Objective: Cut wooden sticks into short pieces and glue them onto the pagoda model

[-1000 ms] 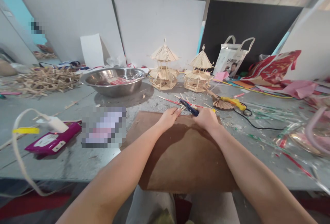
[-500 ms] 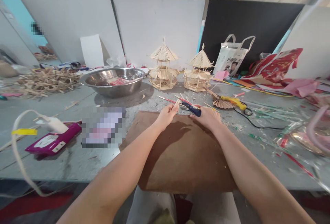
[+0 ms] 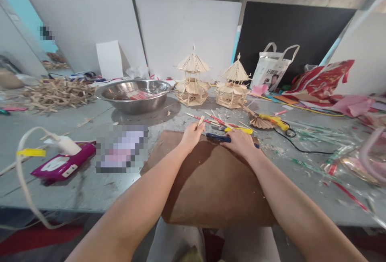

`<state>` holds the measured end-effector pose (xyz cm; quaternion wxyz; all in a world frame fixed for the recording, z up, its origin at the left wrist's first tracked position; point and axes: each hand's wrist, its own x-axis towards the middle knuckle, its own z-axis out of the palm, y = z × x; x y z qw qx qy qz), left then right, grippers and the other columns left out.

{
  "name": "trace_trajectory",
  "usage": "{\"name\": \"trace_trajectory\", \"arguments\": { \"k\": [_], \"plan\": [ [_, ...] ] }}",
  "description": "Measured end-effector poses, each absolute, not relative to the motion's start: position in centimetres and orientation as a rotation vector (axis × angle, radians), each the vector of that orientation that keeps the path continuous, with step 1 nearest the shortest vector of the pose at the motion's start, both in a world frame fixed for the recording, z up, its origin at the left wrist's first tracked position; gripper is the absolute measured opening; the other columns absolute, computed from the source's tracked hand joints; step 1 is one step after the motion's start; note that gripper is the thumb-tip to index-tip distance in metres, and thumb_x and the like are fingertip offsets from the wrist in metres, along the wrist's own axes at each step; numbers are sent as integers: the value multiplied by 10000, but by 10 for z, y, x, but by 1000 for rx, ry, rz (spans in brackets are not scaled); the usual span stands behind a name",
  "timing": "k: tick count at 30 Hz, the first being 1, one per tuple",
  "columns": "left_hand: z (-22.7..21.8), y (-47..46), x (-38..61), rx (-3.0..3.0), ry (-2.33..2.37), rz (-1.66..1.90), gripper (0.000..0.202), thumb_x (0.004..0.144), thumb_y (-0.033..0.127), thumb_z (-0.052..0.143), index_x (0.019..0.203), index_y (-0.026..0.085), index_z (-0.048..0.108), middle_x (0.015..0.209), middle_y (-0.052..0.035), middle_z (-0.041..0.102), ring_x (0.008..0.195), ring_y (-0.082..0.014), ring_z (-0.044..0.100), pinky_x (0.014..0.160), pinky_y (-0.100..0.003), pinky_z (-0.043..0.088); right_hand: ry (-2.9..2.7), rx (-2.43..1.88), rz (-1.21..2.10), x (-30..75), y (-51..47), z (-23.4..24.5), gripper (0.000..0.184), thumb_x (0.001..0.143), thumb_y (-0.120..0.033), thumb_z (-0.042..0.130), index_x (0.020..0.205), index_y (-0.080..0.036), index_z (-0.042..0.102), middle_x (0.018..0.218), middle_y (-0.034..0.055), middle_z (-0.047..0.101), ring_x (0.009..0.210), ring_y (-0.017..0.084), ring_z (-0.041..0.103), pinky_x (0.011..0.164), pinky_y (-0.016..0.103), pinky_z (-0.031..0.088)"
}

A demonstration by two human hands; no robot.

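My left hand (image 3: 192, 136) is closed, pinching a short piece of pale wooden stick (image 3: 201, 120) between thumb and fingers over the far edge of a brown board (image 3: 217, 181). My right hand (image 3: 240, 142) is wrapped over a dark blue tool that looks like pliers (image 3: 217, 137), its front end pointing left, low over the board. The fingers partly cover the tool, so its jaws are hard to make out. Just beyond the right fingers lies a yellow-handled tool (image 3: 245, 131). Thin sticks with red wrappers (image 3: 215, 120) are scattered past the hands.
Two wooden stick pagodas (image 3: 193, 87) stand at the back, near a steel basin (image 3: 135, 95). A stick pile (image 3: 58, 95), a purple power strip (image 3: 63, 163) and a blurred phone (image 3: 122, 149) are left. At right lie a yellow glue gun (image 3: 274, 121), its cord and plastic scraps (image 3: 319, 133).
My right hand has lowered the blue tool from the stick toward the board, turning it more level. The yellow-handled tool now shows. My left hand has shifted slightly left with the stick.
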<state>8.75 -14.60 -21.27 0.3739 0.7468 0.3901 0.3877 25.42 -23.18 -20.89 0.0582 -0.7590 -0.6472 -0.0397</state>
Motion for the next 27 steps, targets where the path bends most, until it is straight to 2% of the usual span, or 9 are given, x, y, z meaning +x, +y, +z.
{"name": "trace_trajectory", "arguments": {
  "k": [5,7,11,13,16,18,22,24,27],
  "plan": [
    [-213,-145,88,1932,1043,993,324,722,432,395,584,149,469,446,51,338,437,-73,333,444,-204,251,-2026,-2231,-26,255,-233,-206,527,641,-620,443,926,-196,570,973,78,573,947,219,496,744,301,363],
    [-214,-144,88,1925,1047,991,322,721,426,398,581,147,473,441,51,338,432,-72,332,444,-203,253,-2007,-2204,18,254,-233,-205,511,693,-610,376,900,-190,581,954,79,583,930,203,506,746,287,357],
    [-217,-145,90,1796,1026,991,322,749,421,348,633,149,476,428,52,361,402,-77,356,440,-206,286,-1879,-2104,-21,255,-231,-205,351,803,-417,329,868,-191,590,915,54,600,903,164,515,756,259,357],
    [-218,-146,91,1728,1002,1006,312,761,411,330,683,148,479,450,47,393,411,-83,391,448,-209,310,-1761,-2026,-106,260,-230,-207,284,803,-293,346,897,-168,583,933,58,595,917,151,508,787,249,354],
    [-219,-147,91,1733,998,1035,306,760,396,338,718,139,499,496,39,414,432,-82,397,451,-210,308,-1571,-1936,-194,273,-229,-207,274,755,-157,355,896,-138,590,937,69,599,922,148,509,817,249,356],
    [-219,-147,90,1793,1021,1054,313,753,392,353,715,133,523,499,40,400,447,-80,379,455,-208,293,-1433,-1925,-151,283,-229,-206,272,720,-133,373,863,-140,604,878,66,618,842,154,547,790,268,384],
    [-218,-144,88,1873,1040,1076,316,737,389,387,705,127,561,504,38,399,498,-85,379,487,-204,293,-1149,-1835,148,300,-224,-202,282,711,-177,391,900,-133,595,696,41,630,569,130,581,602,261,454],
    [-218,-144,88,1887,1016,1090,293,737,361,391,701,126,562,532,31,434,533,-90,400,512,-203,307,-1121,-1776,204,302,-220,-198,307,719,-158,360,916,-130,594,701,43,636,583,123,594,576,240,457],
    [-220,-145,90,1916,995,1064,251,737,306,384,674,130,552,555,20,468,564,-98,425,533,-204,318,-1259,-1865,107,296,-211,-186,352,698,-86,341,923,-150,604,776,46,653,729,124,606,672,231,445]
  ]
}}
